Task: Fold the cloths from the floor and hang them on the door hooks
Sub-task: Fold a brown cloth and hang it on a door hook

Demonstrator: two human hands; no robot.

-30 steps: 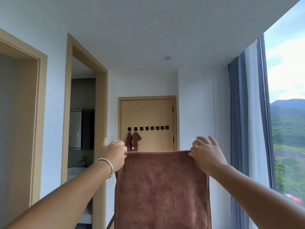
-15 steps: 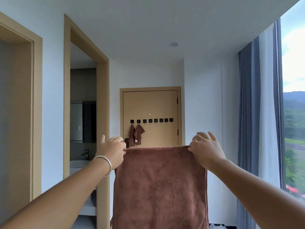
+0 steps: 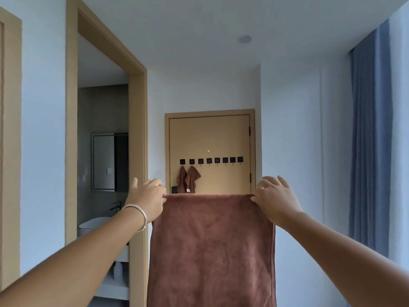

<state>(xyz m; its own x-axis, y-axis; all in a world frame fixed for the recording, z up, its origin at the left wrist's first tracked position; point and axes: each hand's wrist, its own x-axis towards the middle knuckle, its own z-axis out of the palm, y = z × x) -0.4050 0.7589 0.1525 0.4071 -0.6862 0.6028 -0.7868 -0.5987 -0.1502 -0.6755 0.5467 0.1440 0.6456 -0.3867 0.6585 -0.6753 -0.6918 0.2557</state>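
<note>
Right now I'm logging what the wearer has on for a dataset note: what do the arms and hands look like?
Both forearms are bare, with no sleeves in view, and neither the left hand nor the right hand wears a glove. The left wrist carries a plain silver bangle. No rings or watch are visible.

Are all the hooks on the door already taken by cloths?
No, only the two leftmost hooks on the door hold cloths; the other six are bare.
</note>
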